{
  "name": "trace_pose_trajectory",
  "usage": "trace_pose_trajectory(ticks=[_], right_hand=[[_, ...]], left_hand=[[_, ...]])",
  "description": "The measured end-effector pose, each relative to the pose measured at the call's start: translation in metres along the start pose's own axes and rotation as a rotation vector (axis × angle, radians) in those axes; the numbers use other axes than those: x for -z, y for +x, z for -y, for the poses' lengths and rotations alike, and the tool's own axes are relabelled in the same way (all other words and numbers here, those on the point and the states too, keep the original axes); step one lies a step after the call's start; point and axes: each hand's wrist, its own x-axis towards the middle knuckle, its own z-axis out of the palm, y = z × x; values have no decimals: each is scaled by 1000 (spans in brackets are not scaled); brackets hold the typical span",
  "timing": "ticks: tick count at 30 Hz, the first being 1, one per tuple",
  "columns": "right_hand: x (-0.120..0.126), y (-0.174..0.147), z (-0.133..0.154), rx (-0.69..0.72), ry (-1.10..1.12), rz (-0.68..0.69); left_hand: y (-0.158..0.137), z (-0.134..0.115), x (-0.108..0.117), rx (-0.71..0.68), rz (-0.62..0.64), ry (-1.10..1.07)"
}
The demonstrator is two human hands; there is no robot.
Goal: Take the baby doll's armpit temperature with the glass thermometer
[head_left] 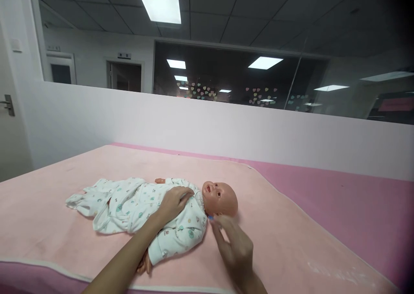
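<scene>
Beyond the near edge of your workspace, a low white wall [210, 126] carried a wide window [226, 76], dark apart from lit panels [265, 63]. Before the wall, a pale pink cover [291, 225] lay over a darker pink surface [323, 186]. On that cover the baby doll [221, 199] lay on its back, its bare head to your right. It wore a white printed garment [121, 207], loose and crumpled toward your left. Your left hand [174, 202] rested across the doll's chest, fingers bent and close together; whether it gripped the cloth could not be told. Your right hand [235, 246], slightly blurred, was just beside the doll's neck and ear, its fingertips seemingly pinching 1 small blue item [210, 217], mostly hidden and too small to identify.

The garment was already on, covering the chest and upper arms. The work beside the neck looked under way, with your 2 hands both engaged; how much was left there could not be judged.

No brand showed. Whitish markings [339, 274] at the cover's right were too faint to read, as was the small sign [124, 56] above a doorway [125, 76].
</scene>
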Motion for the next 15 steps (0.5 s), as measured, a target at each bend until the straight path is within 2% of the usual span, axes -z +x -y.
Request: trace_pose_trajectory(ticks=[2,3,5,7,9,11,13,15], right_hand=[[13,-24,1,131,-117,162],[18,-36,0,149,-157,221],[23,-55,-3,135,-229,292],[23,-62,-6,60,-283,349],[18,-51,-3,-23,-291,390],[5,-25,4,-110,-214,399],[-18,6,12,-304,-10,434],[-49,31,19,-465,165,378]], left_hand=[[0,1,-1,0,7,61],[0,1,-1,-2,8,76],[-1,-1,1,-20,16,63],[-2,-3,5,-43,55,34],[-2,-6,9,-52,109,5],[-2,-7,12,-43,139,-27],[-2,-8,13,-37,128,-53],[-3,-6,12,-35,84,-58]])
